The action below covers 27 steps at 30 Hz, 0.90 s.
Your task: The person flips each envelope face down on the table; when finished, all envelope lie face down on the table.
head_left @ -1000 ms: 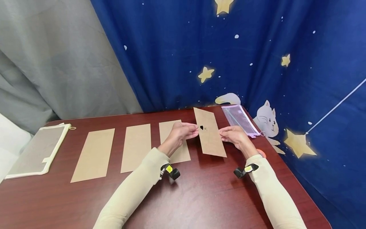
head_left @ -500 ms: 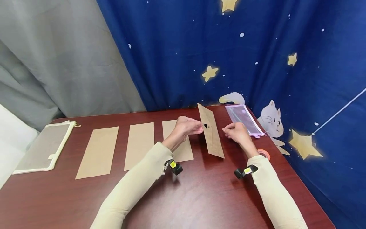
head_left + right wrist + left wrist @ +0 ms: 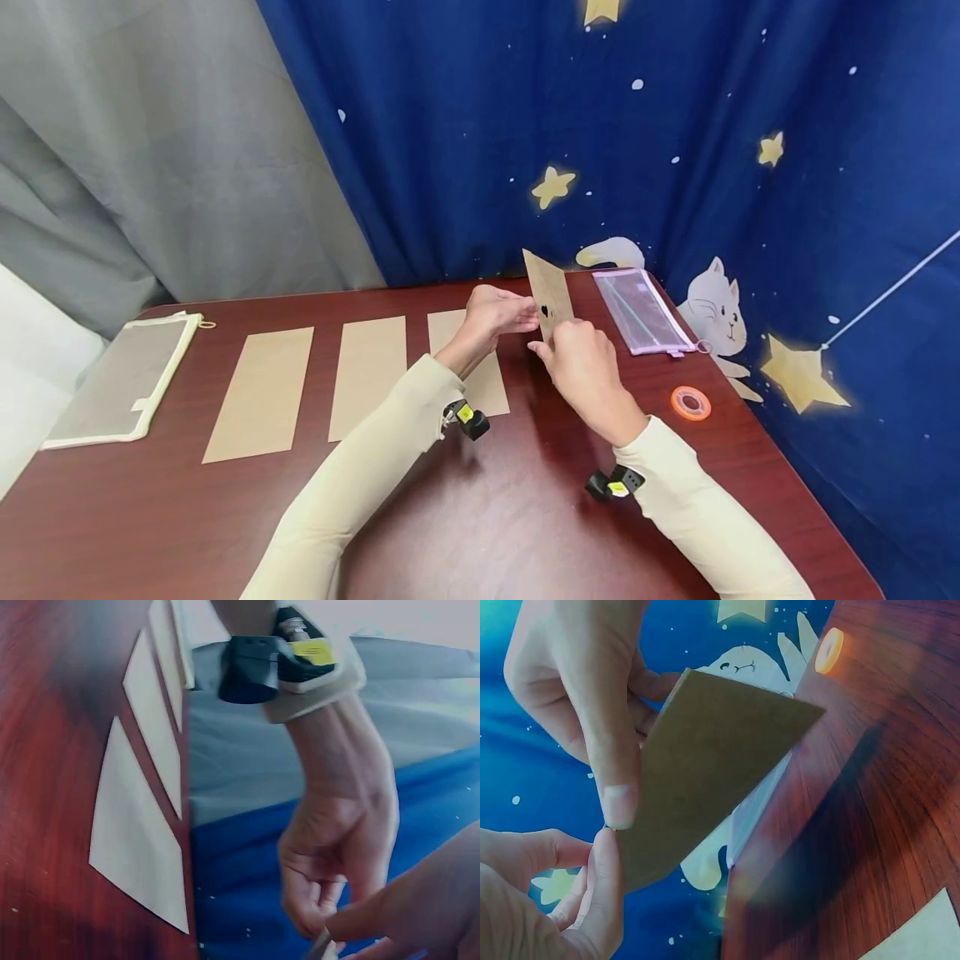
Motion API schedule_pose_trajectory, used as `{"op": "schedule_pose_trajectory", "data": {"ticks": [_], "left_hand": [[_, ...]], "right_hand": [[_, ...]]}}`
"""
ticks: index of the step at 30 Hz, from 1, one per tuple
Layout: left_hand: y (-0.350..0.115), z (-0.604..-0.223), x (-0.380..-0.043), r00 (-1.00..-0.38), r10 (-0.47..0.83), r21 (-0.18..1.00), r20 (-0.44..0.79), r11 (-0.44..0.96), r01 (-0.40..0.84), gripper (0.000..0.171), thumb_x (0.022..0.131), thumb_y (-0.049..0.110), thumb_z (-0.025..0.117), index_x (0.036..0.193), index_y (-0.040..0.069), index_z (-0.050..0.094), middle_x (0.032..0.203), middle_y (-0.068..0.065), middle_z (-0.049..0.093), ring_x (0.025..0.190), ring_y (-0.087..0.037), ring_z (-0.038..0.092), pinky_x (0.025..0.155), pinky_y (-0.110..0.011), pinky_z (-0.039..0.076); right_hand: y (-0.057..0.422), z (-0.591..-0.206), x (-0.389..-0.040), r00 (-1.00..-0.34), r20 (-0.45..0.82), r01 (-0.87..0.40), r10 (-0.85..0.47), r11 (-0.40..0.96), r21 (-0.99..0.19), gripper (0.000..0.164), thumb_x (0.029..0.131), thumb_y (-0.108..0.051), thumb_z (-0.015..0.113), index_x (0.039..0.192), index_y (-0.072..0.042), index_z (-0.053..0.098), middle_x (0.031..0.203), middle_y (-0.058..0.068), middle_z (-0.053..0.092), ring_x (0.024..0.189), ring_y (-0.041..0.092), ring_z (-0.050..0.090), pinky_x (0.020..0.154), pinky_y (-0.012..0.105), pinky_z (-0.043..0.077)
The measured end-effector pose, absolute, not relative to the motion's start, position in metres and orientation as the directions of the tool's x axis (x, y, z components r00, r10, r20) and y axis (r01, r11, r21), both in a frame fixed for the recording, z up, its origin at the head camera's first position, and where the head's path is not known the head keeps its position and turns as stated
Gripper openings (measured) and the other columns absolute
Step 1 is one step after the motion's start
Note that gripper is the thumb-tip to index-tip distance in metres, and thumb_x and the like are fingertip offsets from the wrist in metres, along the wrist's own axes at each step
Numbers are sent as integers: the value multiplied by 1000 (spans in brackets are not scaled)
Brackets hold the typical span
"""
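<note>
A brown kraft paper envelope (image 3: 551,283) with a small black mark is held up, tilted, above the back of the table. My left hand (image 3: 491,318) pinches its left edge with thumb and fingertips. The right hand (image 3: 588,367) has come across in front and covers the envelope's lower part. In the left wrist view, the right thumb lies along the edge of the plain side of the envelope (image 3: 712,765), with curled fingers behind. Its tip is close to the left fingertips (image 3: 604,859). Only a sliver of the envelope shows in the right wrist view.
Three flat kraft pieces (image 3: 258,392) lie in a row on the dark red table (image 3: 525,517). A white-edged mesh pouch (image 3: 112,379) is at the left, a purple-edged zip pouch (image 3: 637,312) at the back right. Near the right edge sits an orange tape roll (image 3: 691,403).
My right hand let go of the envelope's right edge, then moved left across it to its near part beside the left hand. The envelope has turned more edge-on, and the tape roll is uncovered.
</note>
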<state>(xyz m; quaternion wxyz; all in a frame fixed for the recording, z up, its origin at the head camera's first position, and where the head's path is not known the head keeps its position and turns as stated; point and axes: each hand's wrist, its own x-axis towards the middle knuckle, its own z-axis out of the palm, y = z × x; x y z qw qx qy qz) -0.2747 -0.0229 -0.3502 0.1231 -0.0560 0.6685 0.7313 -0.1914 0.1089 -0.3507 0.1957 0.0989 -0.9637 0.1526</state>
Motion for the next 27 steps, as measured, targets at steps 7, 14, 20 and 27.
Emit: {"op": "schedule_pose_trajectory", "data": {"ticks": [7, 14, 20, 27], "left_hand": [[-20, -349, -273, -978, 85, 977, -191, -76, -198, 19, 89, -6, 69, 104, -17, 71, 103, -32, 72, 53, -11, 68, 67, -31, 63], [-24, -364, -266, -996, -20, 996, -90, -8, -89, 12, 89, 0, 72, 96, -9, 75, 91, -25, 76, 63, -14, 73, 66, -27, 64], [-30, -389, -268, -963, 12, 953, -269, -140, -268, 25, 98, -1, 57, 118, -13, 67, 102, -24, 72, 84, -24, 75, 82, -36, 64], [-34, -401, -270, -937, 87, 902, -337, -255, -348, 29, 95, -8, 58, 123, -14, 64, 103, -23, 72, 76, -18, 72, 86, -43, 63]], "right_hand": [[99, -359, -192, -866, 491, -194, -93, 968, -160, 17, 87, -10, 72, 74, 1, 72, 72, 18, 66, 66, 44, 69, 54, 54, 58], [105, -352, -189, -860, 506, -175, -66, 970, -171, 20, 86, -7, 67, 67, 0, 67, 67, 18, 63, 64, 45, 67, 52, 53, 56], [108, -337, -183, -832, 550, -213, -63, 953, -213, 20, 89, -9, 69, 72, 1, 69, 69, 20, 65, 66, 46, 67, 54, 55, 55], [109, -327, -178, -842, 536, -264, -64, 914, -306, 13, 90, -7, 71, 80, -1, 75, 74, 18, 72, 74, 43, 69, 63, 55, 56]]}}
